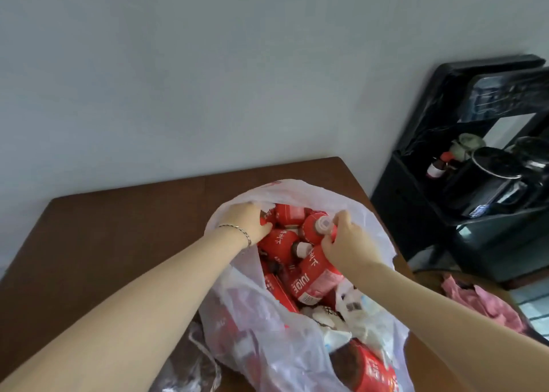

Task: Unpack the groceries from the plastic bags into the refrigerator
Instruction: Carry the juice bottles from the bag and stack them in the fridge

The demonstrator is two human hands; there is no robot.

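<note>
The translucent white plastic bag (267,347) lies open on the brown wooden bench (118,228), right of centre. It is packed with red-labelled juice bottles (309,279). The left hand (248,221), inside the far left rim, curls its fingers on the far-left red bottle (268,217). The right hand (347,244) clamps the neck of the white-capped red bottle (315,228). A black cabinet (416,213) stands at the far right.

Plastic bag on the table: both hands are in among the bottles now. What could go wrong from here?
1. The bottles are heaped loosely; lifting the white-capped bottle in the right hand could send the JUICE bottle beside it rolling.
2. The plastic bag slumps near the right edge of the table; a tug might spill it over.
3. The grip of the left hand covers only the end of the left bottle, so it may slip.
</note>
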